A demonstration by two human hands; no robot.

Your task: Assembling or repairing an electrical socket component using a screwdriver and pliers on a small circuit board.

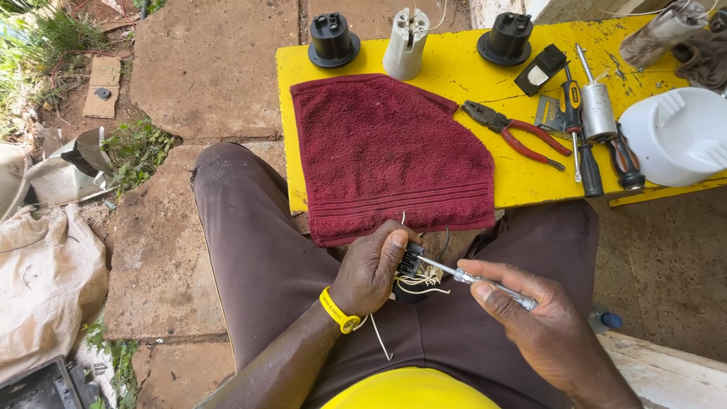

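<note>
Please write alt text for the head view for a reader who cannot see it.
A seated person's left hand holds a small black wired electrical part over the lap while the right hand sets a slim screwdriver against it. Ahead, a yellow table carries a maroon towel, red-handled pliers and black sockets.

Screwdriver (485,284) tip in small black part (410,261)

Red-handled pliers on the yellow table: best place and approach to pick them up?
Take the pliers by both red handles, which splay toward the lower right, probably coming from above and squeezing them together. They lie flat, jaws pointing upper left toward the maroon towel; the screwdrivers crowd the handle tips, so take hold mid-handle.
</note>
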